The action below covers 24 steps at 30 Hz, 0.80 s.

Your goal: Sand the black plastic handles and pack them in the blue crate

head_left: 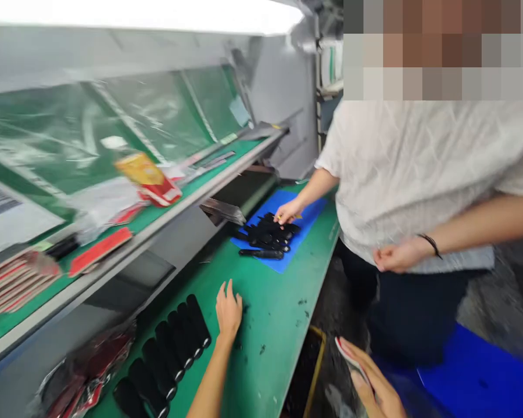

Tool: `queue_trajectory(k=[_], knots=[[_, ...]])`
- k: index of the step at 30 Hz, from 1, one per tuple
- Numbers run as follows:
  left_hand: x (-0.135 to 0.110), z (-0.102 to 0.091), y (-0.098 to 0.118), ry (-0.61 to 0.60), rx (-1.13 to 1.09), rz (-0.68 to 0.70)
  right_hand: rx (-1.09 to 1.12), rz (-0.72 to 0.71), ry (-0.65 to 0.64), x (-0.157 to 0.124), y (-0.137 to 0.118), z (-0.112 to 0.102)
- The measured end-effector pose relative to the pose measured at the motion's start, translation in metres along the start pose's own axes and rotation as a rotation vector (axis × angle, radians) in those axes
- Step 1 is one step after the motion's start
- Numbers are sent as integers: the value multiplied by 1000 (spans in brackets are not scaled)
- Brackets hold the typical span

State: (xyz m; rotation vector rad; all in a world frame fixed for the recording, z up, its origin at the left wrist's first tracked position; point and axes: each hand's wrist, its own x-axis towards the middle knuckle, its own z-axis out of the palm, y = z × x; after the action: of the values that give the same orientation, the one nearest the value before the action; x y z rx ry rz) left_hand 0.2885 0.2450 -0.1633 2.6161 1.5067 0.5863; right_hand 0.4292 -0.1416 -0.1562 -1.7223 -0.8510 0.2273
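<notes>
My left hand (229, 310) is above the green bench top, fingers stretched out, with nothing in it. Beside it on the left lies a row of several black handle-shaped pieces (171, 348), each with a small shiny spot at its lower end. My right hand (377, 386), off the bench's front edge, is closed around a thin red-and-white object (348, 357); its kind is not clear. Farther along, a heap of black handle-shaped pieces (268, 235) rests on a blue sheet (283, 264). A co-worker's hand (287, 212) reaches over that heap, with something small and yellow at the fingers.
A raised shelf (192, 200) runs along the bench's left side, carrying a yellow-and-red packet (150, 177) and red strips (100, 251). Under it lies a clear bag with dark red contents (91, 371). The co-worker (414, 174) stands at the right, near a blue panel (483, 371).
</notes>
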Motion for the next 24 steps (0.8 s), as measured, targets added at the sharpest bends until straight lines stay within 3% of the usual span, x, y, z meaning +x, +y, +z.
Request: queue_trajectory(k=[3, 6, 10, 14, 19, 22, 24], knots=[[32, 37, 40, -151, 82, 142, 61, 207, 60, -10, 6, -31], [71, 62, 68, -266, 170, 230, 76, 374, 178, -25, 24, -59], [104, 70, 88, -330, 291, 262, 97, 531, 286, -50, 51, -80], [112, 69, 95, -311, 400, 234, 145, 563, 281, -53, 63, -83], [106, 49, 86, -309, 440, 213, 216, 522, 187, -27, 65, -83], [83, 10, 71, -244, 433, 156, 224, 491, 161, -13, 68, -84], [51, -25, 61, -175, 423, 100, 212, 475, 158, -6, 70, -86]])
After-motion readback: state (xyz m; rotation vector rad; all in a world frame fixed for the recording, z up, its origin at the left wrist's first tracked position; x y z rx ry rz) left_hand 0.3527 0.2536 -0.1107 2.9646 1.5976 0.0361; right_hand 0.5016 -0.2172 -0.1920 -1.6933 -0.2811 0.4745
